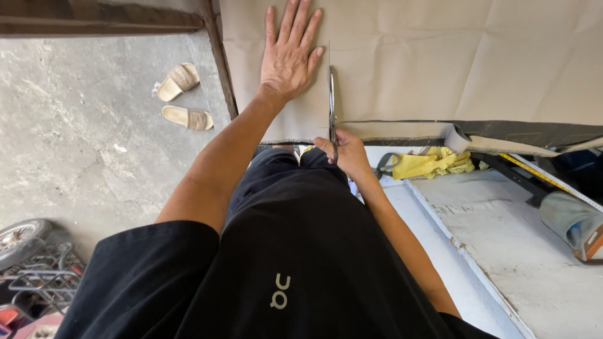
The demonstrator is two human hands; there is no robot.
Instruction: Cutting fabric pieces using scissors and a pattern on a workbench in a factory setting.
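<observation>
Tan fabric (408, 63) spread flat on bench, creased in faint folds, dark hem along near edge, scissors (331, 107) upright across that edge, blades pointing away, partway into the cloth

The sheet (408, 63) was beige cloth, matt and creased. The scissors (331, 107) had thin, shiny metal blades. The floor (81, 138) was rough, cracked grey concrete. The sandals (182, 97) looked woven and tan. A yellow rag (430, 164) lay crumpled, soft cloth.
</observation>
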